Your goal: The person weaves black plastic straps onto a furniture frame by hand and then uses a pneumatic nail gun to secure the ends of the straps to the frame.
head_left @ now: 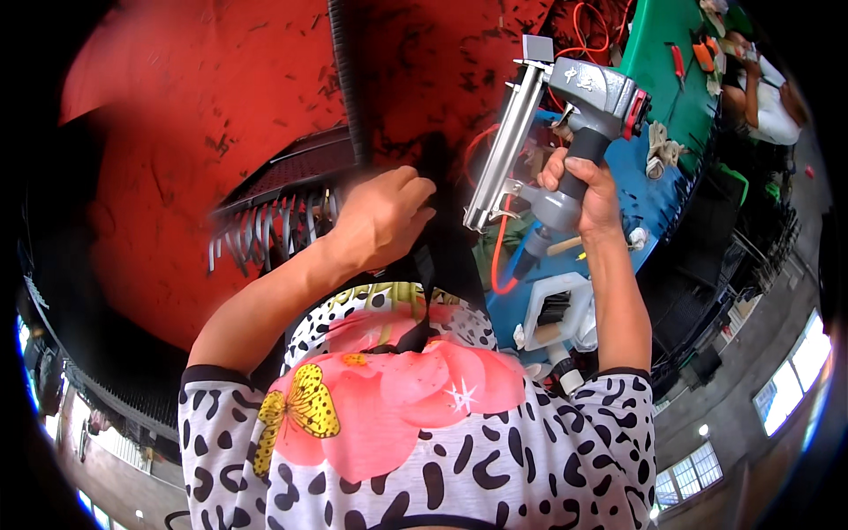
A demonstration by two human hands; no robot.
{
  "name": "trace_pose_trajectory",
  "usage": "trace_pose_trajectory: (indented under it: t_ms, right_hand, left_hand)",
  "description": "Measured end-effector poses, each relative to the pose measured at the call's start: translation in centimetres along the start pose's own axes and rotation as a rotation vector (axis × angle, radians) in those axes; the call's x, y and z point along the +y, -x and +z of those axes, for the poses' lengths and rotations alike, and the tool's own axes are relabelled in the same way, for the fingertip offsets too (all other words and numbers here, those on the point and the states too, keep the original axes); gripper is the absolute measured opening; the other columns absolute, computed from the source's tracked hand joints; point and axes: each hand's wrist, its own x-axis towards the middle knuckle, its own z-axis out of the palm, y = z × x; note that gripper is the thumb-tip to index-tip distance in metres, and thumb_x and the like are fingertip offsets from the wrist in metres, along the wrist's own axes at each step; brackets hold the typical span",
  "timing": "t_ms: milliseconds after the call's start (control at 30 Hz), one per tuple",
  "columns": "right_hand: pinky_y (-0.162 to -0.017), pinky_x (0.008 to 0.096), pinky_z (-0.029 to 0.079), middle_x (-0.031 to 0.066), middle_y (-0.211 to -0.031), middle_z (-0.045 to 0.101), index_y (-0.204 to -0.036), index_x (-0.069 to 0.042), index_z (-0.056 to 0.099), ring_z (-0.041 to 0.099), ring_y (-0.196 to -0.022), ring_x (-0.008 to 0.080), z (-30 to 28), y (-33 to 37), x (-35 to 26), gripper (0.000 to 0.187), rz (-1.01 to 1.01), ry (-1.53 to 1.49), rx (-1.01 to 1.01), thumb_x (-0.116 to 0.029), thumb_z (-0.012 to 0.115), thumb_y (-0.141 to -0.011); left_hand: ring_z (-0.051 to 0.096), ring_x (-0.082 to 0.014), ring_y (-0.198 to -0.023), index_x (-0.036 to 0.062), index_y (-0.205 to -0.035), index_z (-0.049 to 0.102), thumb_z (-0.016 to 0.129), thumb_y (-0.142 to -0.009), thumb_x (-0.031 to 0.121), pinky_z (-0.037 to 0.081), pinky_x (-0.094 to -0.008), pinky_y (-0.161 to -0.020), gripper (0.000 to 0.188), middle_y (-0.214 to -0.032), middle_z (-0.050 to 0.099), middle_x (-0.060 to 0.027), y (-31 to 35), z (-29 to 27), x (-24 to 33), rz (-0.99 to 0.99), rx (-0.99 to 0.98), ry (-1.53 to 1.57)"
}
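Observation:
My right hand (594, 190) is wrapped round the black grip of a grey pneumatic staple gun (601, 93), raised above the bench. The gun's long silver magazine slants down toward my middle, and an orange air hose (500, 252) curves beneath it. My left hand (382, 216) is closed, its fingers curled downward beside a dark woven panel (296, 163); whatever the fingers hold is hidden. Loose flat grey-black strips (265, 230) hang from the panel's near edge, left of that hand.
A red surface (159, 194) strewn with dark scraps spreads ahead and left. At right stand a blue bench (632, 168) and a green one (654, 53) bearing a red-handled tool (677, 66) and pale gloves (661, 150). A white plastic container (534, 305) sits near my right forearm. Another person (773, 106) is at far right.

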Motion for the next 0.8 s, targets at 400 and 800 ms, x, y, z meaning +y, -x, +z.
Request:
trace_pose_trajectory:
  t_ms: [400,800]
  right_hand:
    - [-0.068,0.0343,0.046,0.0088,-0.069,0.053,-0.08,0.0,0.052,0.055,-0.063,0.0202,-3.0,-0.4,-1.0,0.02,-0.024,0.058,0.039,-0.014,0.064,-0.073]
    - [-0.071,0.0364,0.046,0.0079,-0.07,0.053,-0.094,-0.002,0.05,0.055,-0.063,0.02,-3.4,-0.4,-0.4,0.027,-0.008,0.038,0.011,-0.015,0.063,-0.074]
  left_hand:
    - [0.056,-0.0348,-0.07,-0.001,-0.092,0.056,0.065,-0.071,0.002,0.046,-0.0399,-0.06,0.024,-0.078,0.053,-0.0155,-0.5,0.8,-0.1,-0.044,-0.04,0.017]
    - [0.056,-0.0361,-0.07,-0.001,-0.09,0.055,0.067,-0.071,0.004,0.047,-0.0407,-0.06,0.023,-0.079,0.054,-0.0162,0.3,1.4,-0.2,-0.061,-0.036,0.039]
